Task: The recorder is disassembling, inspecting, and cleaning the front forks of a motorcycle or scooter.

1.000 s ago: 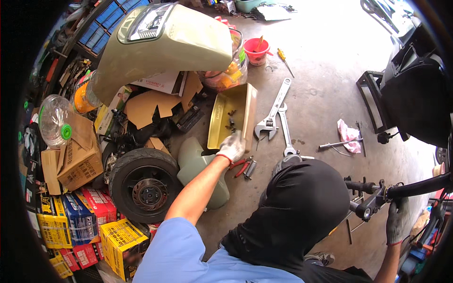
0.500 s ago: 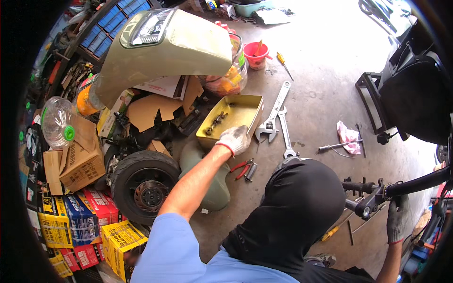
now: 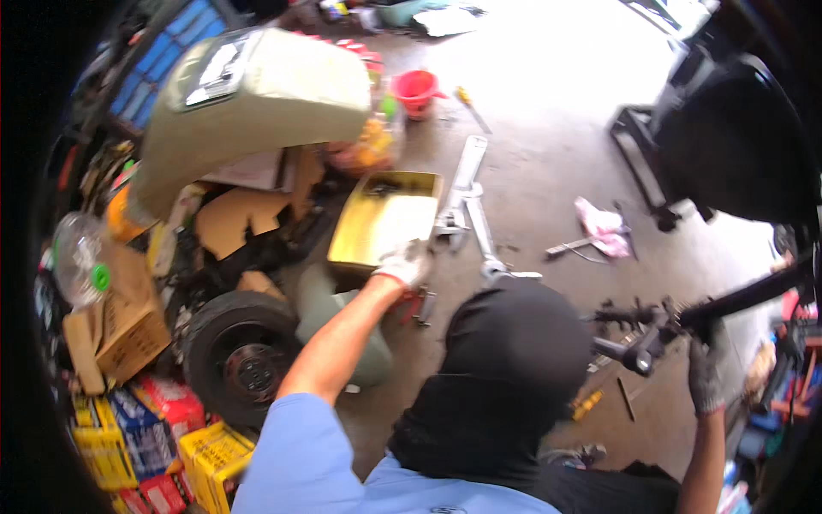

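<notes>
The gloved left hand (image 3: 404,264) grips the near edge of the yellow tray (image 3: 381,218) beside the wrenches (image 3: 467,206), the right hand (image 3: 704,377) clamps the black handlebar assembly (image 3: 651,330); dragged one-handed, the tray may tip, spilling small parts

The left hand (image 3: 402,264) is gripping the yellow tray (image 3: 377,224) mid-frame. The right hand (image 3: 705,377) is holding a black bar (image 3: 745,295) at right.

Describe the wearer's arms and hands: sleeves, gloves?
Left hand wears a light, whitish work glove with a red patch below it; forearm bare, short light-blue sleeve at the shoulder. Right hand wears a dark grey glove; forearm bare.
</notes>
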